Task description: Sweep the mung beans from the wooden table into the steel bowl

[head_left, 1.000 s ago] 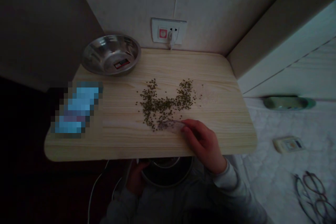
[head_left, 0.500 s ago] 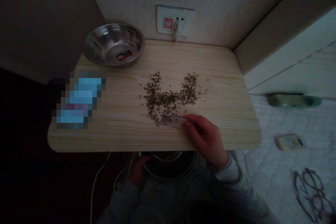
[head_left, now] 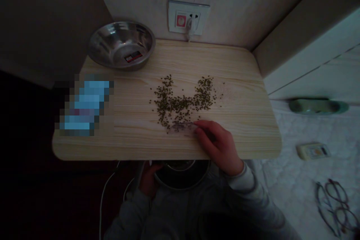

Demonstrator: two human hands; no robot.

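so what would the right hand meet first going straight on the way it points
Beyond the clear piece it pinches, the right hand would probably meet the scattered green grains first; depth at that edge is unclear.

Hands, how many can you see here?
2. The right hand is over the table, pinching a see-through piece by the little green bits; the left hand, partly hidden, is below the table's near edge, at a dark round container.

The right hand (head_left: 219, 145) is extended from the near right, palm down, with thumb and forefinger pinched. The left hand (head_left: 149, 182) is held lower and nearer, its fingers partly shadowed. Both forearms are covered by gray sleeves (head_left: 257, 197).
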